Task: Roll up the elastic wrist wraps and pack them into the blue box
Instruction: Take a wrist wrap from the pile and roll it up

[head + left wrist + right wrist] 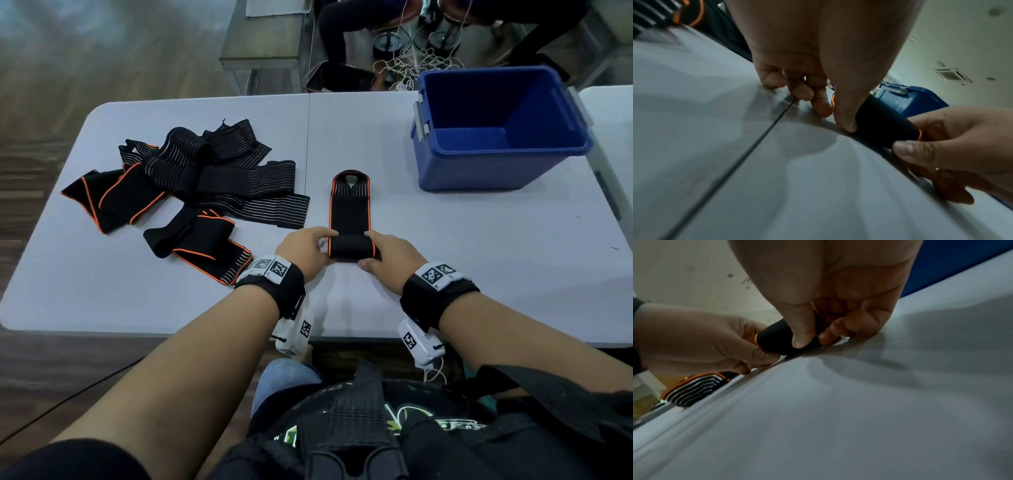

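A black wrist wrap with orange edging (350, 212) lies stretched away from me on the table, its near end wound into a small roll (352, 248). My left hand (303, 248) pinches the roll's left end (875, 120) between thumb and fingers. My right hand (394, 257) pinches its right end (777, 339) the same way. The far end with the thumb loop lies flat and free. The blue box (498, 137) stands open at the back right, nothing showing inside.
A heap of several unrolled black wraps (191, 185) covers the table's left half. The grey table (445, 246) has a seam down its middle. Beyond its far edge are a bench, tangled cables and a seated person's legs (346, 31).
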Motion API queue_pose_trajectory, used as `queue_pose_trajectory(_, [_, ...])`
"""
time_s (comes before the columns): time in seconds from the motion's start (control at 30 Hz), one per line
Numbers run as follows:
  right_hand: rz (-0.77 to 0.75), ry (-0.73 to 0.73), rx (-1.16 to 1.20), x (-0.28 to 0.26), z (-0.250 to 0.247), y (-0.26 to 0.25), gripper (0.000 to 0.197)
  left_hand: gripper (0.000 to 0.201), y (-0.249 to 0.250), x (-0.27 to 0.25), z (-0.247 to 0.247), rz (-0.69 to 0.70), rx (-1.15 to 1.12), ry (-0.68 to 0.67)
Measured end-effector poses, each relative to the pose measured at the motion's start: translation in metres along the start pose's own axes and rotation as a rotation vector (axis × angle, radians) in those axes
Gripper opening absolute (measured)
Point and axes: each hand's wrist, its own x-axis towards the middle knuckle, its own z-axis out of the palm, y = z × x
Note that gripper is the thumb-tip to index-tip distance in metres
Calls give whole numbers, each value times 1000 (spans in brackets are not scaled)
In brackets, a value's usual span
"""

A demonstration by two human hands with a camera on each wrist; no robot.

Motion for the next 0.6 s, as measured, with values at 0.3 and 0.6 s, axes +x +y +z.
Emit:
queue_pose_trajectory(0.3, [24,110,242,12,-3,13,19,29,-1,-1,6,-66,-170,5])
queue_pose_trajectory(0.6, [82,105,268,19,-2,14,34,44,9,5,6,-110,-127,31])
